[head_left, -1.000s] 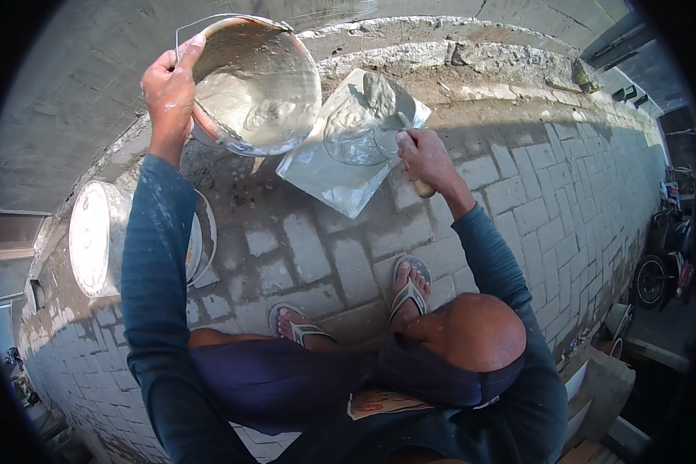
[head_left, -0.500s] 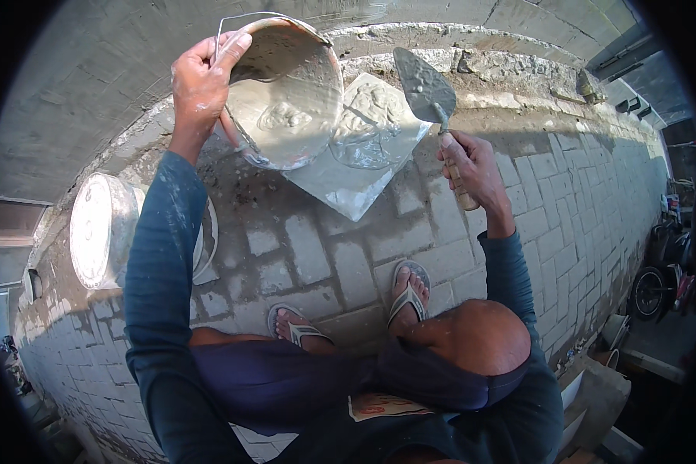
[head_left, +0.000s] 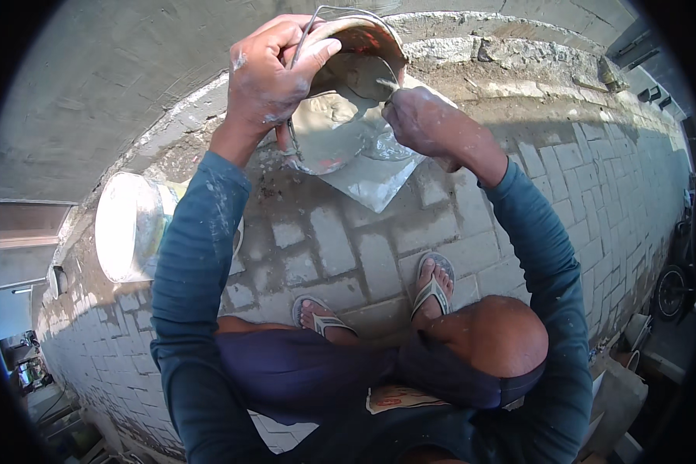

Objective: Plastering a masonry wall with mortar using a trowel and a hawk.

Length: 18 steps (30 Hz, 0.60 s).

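My left hand [head_left: 274,81] is closed on the rim of a tilted bucket [head_left: 383,37] whose inside is smeared with cement and whose wire handle stands up beside my thumb. Wet grey mortar [head_left: 331,112] lies inside it. Gripped in my right hand [head_left: 431,127] is a trowel [head_left: 367,77]; its blade is inside the bucket, over the mortar, while its handle is mostly hidden by my fingers. Below the bucket, a pale flat sheet [head_left: 377,188] rests on the paving, with more wet mortar on it, partly covered by the bucket and my right hand.
A whitish, stained bucket [head_left: 127,228] lies tipped on its side to the left, by my left forearm. A grey plastered wall [head_left: 116,93] with a rough ledge [head_left: 510,58] runs along the far side. My sandalled feet stand on paving blocks [head_left: 336,247]. A motorcycle wheel [head_left: 673,292] shows far right.
My right hand has moved left and brought the trowel from beside the bucket into it. My left hand has tilted the bucket more. The whole view has shifted a little.
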Available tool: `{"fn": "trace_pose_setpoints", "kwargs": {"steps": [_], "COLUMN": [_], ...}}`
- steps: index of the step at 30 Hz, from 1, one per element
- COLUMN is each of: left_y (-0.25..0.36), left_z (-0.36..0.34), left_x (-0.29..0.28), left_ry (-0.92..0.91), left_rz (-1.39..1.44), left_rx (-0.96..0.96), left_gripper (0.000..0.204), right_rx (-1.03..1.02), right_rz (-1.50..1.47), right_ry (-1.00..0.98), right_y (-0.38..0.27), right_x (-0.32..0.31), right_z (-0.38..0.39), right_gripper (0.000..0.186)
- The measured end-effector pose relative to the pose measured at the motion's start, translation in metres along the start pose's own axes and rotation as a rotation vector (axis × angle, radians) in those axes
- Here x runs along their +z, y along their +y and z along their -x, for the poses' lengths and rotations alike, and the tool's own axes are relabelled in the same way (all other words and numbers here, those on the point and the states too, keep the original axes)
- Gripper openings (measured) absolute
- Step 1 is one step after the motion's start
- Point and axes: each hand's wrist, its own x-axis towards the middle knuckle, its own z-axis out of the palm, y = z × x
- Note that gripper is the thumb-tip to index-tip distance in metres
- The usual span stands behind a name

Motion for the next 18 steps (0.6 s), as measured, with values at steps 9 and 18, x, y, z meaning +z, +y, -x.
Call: {"fn": "trace_pose_setpoints", "kwargs": {"steps": [9,18], "left_y": [0.037,-0.072], "left_z": [0.002,0.021], "left_x": [-0.011,-0.027], "left_ry": [-0.009,0.078], "left_rz": [0.042,0.198], "left_rx": [0.011,-0.387], "left_gripper": [0.025,0.032], "right_rx": [0.323,0.271], "right_rz": [-1.427,-1.581], "right_ry": [-0.642,-0.598], "right_y": [0.026,0.007], "right_x": [0.011,0.01], "right_z": [0.013,0.043], "right_gripper": [0.035,0.035]}}
